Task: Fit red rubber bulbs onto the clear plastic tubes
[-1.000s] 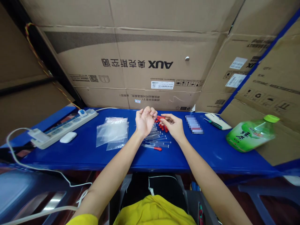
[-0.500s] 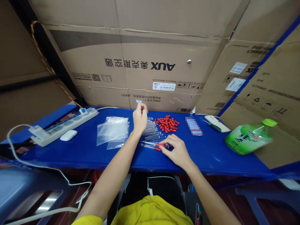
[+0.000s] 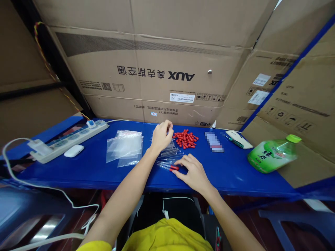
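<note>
Above the upper end of a pile of clear thin tubes (image 3: pixel 171 150), my left hand (image 3: pixel 162 136) has its fingers curled together in a pinch. What they hold, if anything, is hidden. Small red rubber bulbs (image 3: pixel 186 138) lie heaped just right of that hand. My right hand (image 3: pixel 193 171) rests lower on the table, thumb and fingers apart. By its fingertips lie a few clear droppers (image 3: pixel 163 165) with a red bulb (image 3: pixel 174 168) on the end. Whether the thumb touches that bulb is hard to tell.
Clear plastic bags (image 3: pixel 125 148) lie left of the tubes on the blue table (image 3: pixel 225 174). Farther left are a white earphone case (image 3: pixel 74 151) and power strip (image 3: pixel 69 142). On the right are a blurred-out phone-like item (image 3: pixel 214 142), a green pen (image 3: pixel 235 142) and a green-labelled bottle (image 3: pixel 270 155).
My left hand has come down from the cardboard wall toward the tubes and red bulbs. My right hand's fingers have spread, and the red-ended droppers lie beside its fingertips.
</note>
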The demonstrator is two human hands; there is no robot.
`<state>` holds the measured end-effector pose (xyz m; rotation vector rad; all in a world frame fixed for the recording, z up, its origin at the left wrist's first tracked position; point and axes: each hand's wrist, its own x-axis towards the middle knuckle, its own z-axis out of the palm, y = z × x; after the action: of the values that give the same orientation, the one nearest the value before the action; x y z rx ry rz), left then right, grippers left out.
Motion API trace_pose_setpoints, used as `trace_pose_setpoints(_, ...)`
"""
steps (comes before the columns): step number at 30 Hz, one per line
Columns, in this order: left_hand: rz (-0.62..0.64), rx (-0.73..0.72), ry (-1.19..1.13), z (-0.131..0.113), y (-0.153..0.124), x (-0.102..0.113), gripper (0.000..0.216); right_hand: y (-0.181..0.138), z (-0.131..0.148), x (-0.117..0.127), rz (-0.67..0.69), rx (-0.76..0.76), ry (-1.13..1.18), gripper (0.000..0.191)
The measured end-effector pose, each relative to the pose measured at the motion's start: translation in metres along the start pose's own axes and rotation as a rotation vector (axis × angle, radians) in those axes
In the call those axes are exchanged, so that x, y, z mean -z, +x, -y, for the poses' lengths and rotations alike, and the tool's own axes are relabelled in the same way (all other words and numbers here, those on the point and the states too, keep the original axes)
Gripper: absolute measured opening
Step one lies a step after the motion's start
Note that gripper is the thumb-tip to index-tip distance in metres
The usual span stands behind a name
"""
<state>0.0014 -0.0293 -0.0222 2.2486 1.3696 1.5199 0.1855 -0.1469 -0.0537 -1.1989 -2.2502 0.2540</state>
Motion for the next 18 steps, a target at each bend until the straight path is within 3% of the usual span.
trace_pose_setpoints(7,0.046,-0.028,-0.006,-0.002,-0.002,-0.004,0.01,-0.004,-0.003,0.001,0.014,-0.005,0.003,0.022)
trace_pose_setpoints(11,0.055,-0.023,-0.012,-0.004,-0.003,-0.005,0.009,-0.003,-0.013,0.006,-0.002,-0.004,0.002,0.015)
trace_pose_setpoints(18,0.103,-0.066,0.005,-0.009,-0.007,-0.013,0.009,0.024,-0.017,0.014,0.202,0.121,0.028,0.016)
